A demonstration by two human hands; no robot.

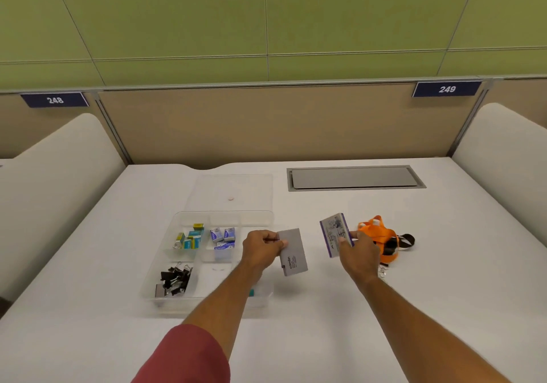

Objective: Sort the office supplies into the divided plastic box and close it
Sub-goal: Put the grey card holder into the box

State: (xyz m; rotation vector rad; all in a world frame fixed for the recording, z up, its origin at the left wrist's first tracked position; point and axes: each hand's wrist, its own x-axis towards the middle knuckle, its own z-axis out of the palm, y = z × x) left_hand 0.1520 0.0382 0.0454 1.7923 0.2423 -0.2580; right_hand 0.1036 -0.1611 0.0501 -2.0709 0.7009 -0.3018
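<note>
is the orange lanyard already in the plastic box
No, the orange lanyard lies on the table, right of the divided plastic box, behind the right hand.

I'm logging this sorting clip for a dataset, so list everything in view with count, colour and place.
Divided box: one, clear, left on the desk.
Lid: one, clear, flat behind the box.
Binder clips: a pile, black, near-left compartment.
Staple boxes: several, teal and yellow, far-left compartment.
Small boxes: three, blue-white, far-middle compartment.
Grey card: one, in the left hand.
Printed card: one, purple-edged, in the right hand.
Lanyard: one, orange, right of the cards.
Cable hatch: one, grey, far desk.
Number plates: two, navy, 248 and 249.
Left hand: pinches the grey card.
Right hand: holds the printed card.
</note>
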